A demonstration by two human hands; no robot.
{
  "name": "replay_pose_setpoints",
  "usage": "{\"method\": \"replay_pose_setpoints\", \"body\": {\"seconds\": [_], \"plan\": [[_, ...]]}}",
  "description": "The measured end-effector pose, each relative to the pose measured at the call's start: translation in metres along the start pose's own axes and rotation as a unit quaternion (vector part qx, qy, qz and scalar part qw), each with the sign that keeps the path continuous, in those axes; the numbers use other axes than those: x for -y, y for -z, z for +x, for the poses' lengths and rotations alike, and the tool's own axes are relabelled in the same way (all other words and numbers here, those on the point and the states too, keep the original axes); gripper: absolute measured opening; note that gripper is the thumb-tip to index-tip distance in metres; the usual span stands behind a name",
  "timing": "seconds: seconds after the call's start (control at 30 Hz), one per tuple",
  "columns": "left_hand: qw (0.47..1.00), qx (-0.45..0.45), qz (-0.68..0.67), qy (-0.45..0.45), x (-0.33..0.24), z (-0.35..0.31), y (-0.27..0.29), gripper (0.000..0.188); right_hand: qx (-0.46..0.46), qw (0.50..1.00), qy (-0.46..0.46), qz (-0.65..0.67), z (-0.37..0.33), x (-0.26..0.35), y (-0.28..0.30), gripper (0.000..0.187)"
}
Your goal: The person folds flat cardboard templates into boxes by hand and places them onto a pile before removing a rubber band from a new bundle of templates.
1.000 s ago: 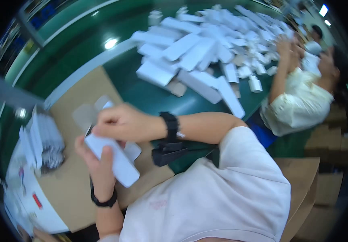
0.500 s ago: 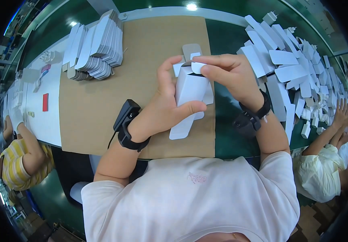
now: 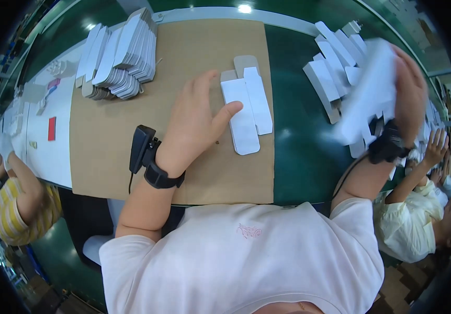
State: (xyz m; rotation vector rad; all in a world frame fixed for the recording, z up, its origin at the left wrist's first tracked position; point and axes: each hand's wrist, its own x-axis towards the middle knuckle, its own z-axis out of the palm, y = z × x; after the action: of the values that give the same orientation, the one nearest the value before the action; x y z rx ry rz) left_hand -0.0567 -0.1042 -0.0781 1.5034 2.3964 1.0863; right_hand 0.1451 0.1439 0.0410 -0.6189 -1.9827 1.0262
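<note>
Over the brown cardboard sheet (image 3: pixel 115 157), my left hand (image 3: pixel 194 118) is open and holds nothing, its fingers spread. Its thumb reaches to the edge of a flat, unfolded white box blank (image 3: pixel 244 125); whether they touch I cannot tell. My right hand (image 3: pixel 411 97) is raised at the right, gripping a white folded box (image 3: pixel 369 91) smeared by motion. That box hangs over a heap of white boxes (image 3: pixel 325 81) and covers part of it.
A stack of flat white box blanks (image 3: pixel 131 52) lies at the far left of the sheet. Further left, a white table (image 3: pixel 60 115) bears a red card (image 3: pixel 52 129). People in a striped yellow shirt (image 3: pixel 26 209) and a pale shirt (image 3: pixel 406 225) sit on either side.
My right hand has carried the white box from the middle of the sheet to the heap at the right. My left hand has let go of it and moved slightly left, uncovering the flat blank.
</note>
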Motion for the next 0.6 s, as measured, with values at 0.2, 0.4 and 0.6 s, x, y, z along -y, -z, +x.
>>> {"method": "replay_pose_setpoints", "body": {"seconds": [0.2,0.4,0.6], "plan": [[0.997,0.059,-0.034,0.04,-0.008,0.001,-0.02,0.062,-0.05,0.943,0.118,-0.306,0.01,-0.027,-0.01,0.026],[0.973,0.074,-0.154,0.152,-0.008,0.005,-0.021,0.062,0.333,0.918,0.066,-0.203,-0.053,-0.048,-0.145,0.028],[0.938,0.067,-0.251,0.23,-0.01,0.008,-0.015,0.062,0.291,0.937,0.01,-0.192,-0.05,-0.034,-0.135,0.03]]}}
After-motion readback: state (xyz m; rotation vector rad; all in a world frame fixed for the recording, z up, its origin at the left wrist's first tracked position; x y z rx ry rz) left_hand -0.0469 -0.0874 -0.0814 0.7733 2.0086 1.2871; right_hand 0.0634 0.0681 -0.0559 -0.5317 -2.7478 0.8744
